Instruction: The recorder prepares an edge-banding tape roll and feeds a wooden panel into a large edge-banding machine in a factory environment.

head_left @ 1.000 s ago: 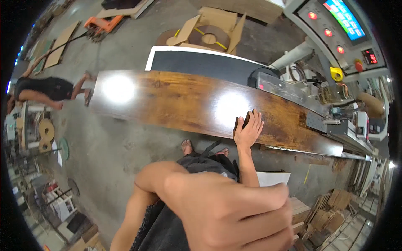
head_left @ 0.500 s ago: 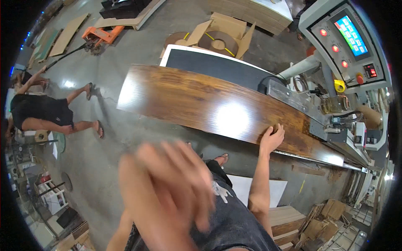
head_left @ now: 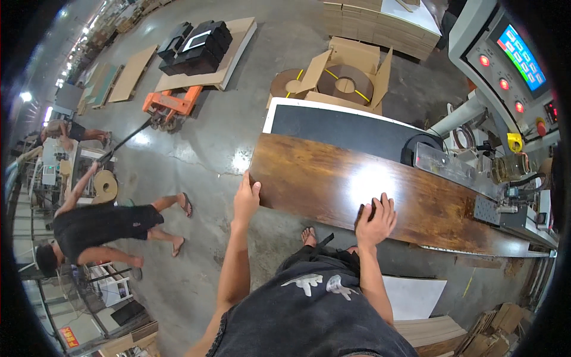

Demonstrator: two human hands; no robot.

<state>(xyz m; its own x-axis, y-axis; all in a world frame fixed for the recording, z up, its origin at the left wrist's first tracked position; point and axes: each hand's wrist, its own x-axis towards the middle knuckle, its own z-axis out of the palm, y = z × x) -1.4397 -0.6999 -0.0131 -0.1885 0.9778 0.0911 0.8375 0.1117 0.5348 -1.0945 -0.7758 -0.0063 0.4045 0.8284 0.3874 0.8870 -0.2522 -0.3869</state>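
Note:
A long brown wood-grain board [head_left: 321, 178] lies across the machine's bed, its right end under the machine head. My left hand [head_left: 245, 201] is at the board's left end, fingers along the end edge and thumb over the near corner. My right hand [head_left: 377, 221] rests on the board near its front edge, fingers spread and slightly bent over the glossy top. At the right, the board passes beside a clear plastic guard [head_left: 443, 163] and a perforated metal plate [head_left: 486, 211].
A control panel [head_left: 496, 65] with a lit screen and red buttons rises at right. An open carton [head_left: 380, 71] with brown rolls of edging stands beyond the dark table [head_left: 345, 128]. At left, another person [head_left: 107, 232] pulls an orange pallet jack [head_left: 172, 104]. Boards lie stacked [head_left: 431, 333] at lower right.
My left hand has gone from a blur in front of my body to the board's left end. My right hand stays on the board. The view has shifted, and more floor shows at left.

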